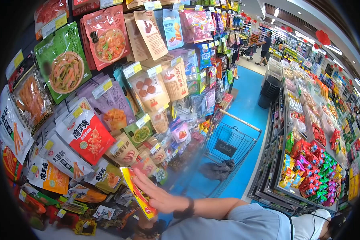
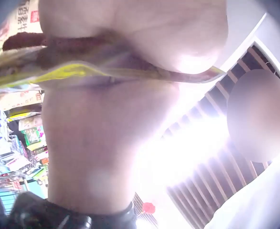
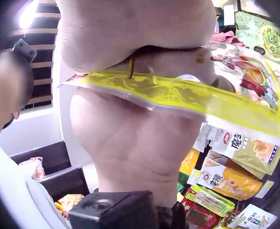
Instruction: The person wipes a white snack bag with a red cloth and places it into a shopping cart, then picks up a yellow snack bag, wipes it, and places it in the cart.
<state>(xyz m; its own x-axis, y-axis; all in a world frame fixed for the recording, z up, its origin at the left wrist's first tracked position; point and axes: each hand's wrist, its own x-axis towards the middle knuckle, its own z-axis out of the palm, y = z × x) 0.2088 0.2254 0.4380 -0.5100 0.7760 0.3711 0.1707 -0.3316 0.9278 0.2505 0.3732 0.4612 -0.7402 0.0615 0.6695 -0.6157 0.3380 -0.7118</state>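
A red and yellow packet [image 1: 138, 196] stands tilted in front of the shelf. My right hand [image 1: 160, 198] lies flat against its face, fingers straight and together. Below and behind the packet, my left hand is mostly hidden; its dark wristband [image 1: 148, 231] shows. In the left wrist view the yellow-edged packet [image 2: 73, 72] crosses close over my left hand [image 2: 97, 114]; its fingers cannot be made out. The right wrist view has the packet's yellow edge [image 3: 154, 90] across my right hand [image 3: 135, 129], with skin above and below it.
Hanging snack bags [image 1: 84, 136] fill the shelf at the left. A wire shopping cart [image 1: 232, 144] with a dark bag [image 1: 219, 169] in it stands on the blue aisle floor [image 1: 244, 94]. Sweets bins [image 1: 308, 172] line the right. A person [image 1: 265, 48] is beside a stroller farther back.
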